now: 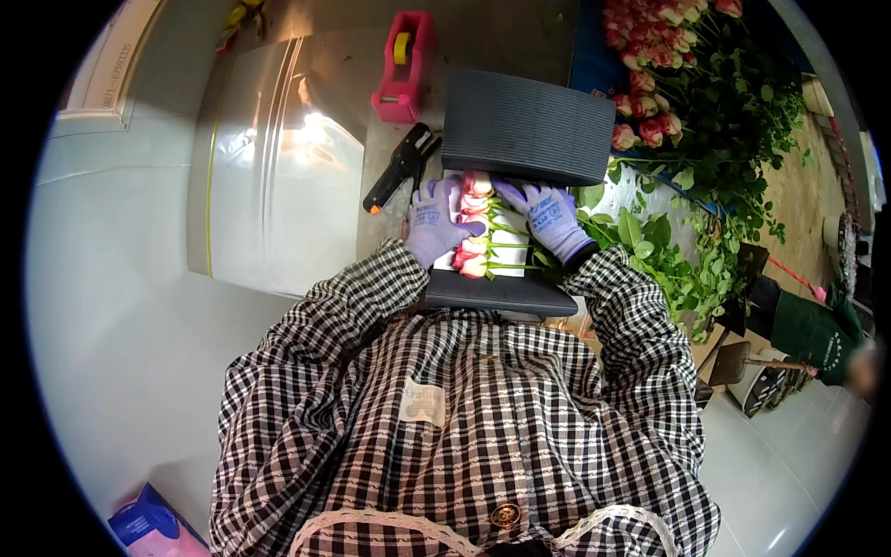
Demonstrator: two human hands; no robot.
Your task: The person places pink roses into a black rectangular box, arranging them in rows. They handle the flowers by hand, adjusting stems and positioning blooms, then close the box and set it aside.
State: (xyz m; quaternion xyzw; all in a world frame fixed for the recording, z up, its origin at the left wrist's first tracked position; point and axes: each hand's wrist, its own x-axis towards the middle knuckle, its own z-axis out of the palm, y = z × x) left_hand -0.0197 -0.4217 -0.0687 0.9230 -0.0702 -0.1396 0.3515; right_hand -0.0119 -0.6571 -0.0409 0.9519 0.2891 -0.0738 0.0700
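Observation:
A row of several pink-and-cream roses lies on white paper, heads to the left and stems to the right. My left hand, in a light purple work glove, rests against the left side of the heads, with its thumb lying across the row. On the stem side is my right hand, gloved alike, its fingers reaching towards the uppermost rose. Whether either hand grips a flower is not plain. A dark ridged block stands just beyond the roses; a black padded edge lies nearest my body.
Left of the roses are a black stapler-like tool, a pink tape dispenser and clear plastic sheets. Many roses are heaped at the upper right, with loose leafy stems below. Another person's green sleeve shows at far right.

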